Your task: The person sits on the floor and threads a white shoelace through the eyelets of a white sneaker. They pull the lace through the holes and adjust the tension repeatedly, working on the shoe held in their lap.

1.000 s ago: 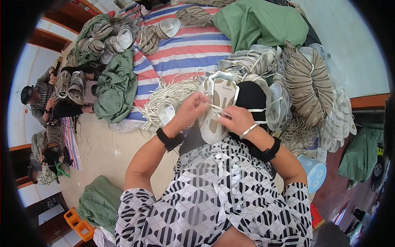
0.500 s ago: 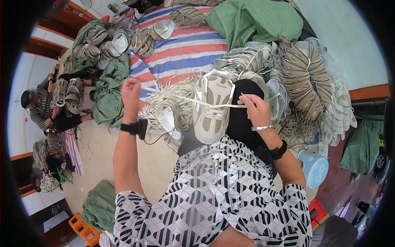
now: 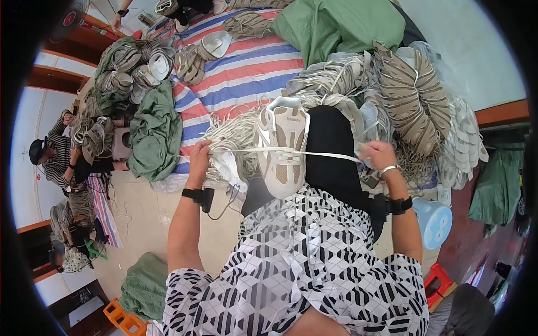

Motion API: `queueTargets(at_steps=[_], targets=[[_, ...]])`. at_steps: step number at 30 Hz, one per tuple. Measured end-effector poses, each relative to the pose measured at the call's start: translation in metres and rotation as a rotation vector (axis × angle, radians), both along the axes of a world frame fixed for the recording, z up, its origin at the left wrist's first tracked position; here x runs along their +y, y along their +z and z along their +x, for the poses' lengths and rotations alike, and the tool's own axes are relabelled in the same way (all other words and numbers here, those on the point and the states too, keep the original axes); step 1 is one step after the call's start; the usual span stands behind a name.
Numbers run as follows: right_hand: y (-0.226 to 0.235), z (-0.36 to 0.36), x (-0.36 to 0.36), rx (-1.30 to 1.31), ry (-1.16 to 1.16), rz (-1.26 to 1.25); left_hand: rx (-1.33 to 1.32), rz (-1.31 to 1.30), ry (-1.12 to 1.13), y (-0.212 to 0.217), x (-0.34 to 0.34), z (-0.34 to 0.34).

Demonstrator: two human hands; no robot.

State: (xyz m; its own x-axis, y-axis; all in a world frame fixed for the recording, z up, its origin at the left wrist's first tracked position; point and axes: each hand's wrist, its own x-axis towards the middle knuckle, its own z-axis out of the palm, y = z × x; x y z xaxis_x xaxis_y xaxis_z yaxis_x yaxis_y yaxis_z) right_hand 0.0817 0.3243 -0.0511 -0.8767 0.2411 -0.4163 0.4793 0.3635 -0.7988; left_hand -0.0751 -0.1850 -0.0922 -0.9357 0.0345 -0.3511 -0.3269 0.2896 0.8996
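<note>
While level, left hand point(image 3: 199, 157) and right hand point(image 3: 378, 155) well apart.

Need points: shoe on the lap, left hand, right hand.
Shoe point(image 3: 284, 159): head view, laced middle.
Left hand point(image 3: 199, 159): head view, back of hand.
Right hand point(image 3: 381, 155): head view, back of hand.

Matt mesh and smooth panels on the shoe point(image 3: 284, 133) — flat, soft cloth for its lace point(image 3: 325, 154).
Striped sheet point(image 3: 249, 63): creased woven plastic; at its far right corner, rumpled matt green cloth point(image 3: 336, 28); along its near edge, glossy floor tiles point(image 3: 147, 208).
</note>
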Motion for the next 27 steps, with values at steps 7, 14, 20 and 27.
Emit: queueTargets(at_steps=[7, 14, 20, 27], targets=[[0.012, -0.016, -0.021, 0.357, 0.302, 0.574, 0.176, -0.098, 0.174, -0.028, 0.011, -0.007], [0.031, -0.051, -0.107, 0.394, 0.327, 0.312, 0.384, 0.14, -0.069, 0.069, 0.12, 0.018], [0.017, -0.046, -0.123, 0.45, 0.406, 0.551, 0.17, 0.284, -0.231, 0.083, 0.148, 0.038], [0.016, -0.051, -0.135, 0.505, 0.436, 0.545, 0.227, 0.048, -0.244, 0.071, 0.145, 0.054]])
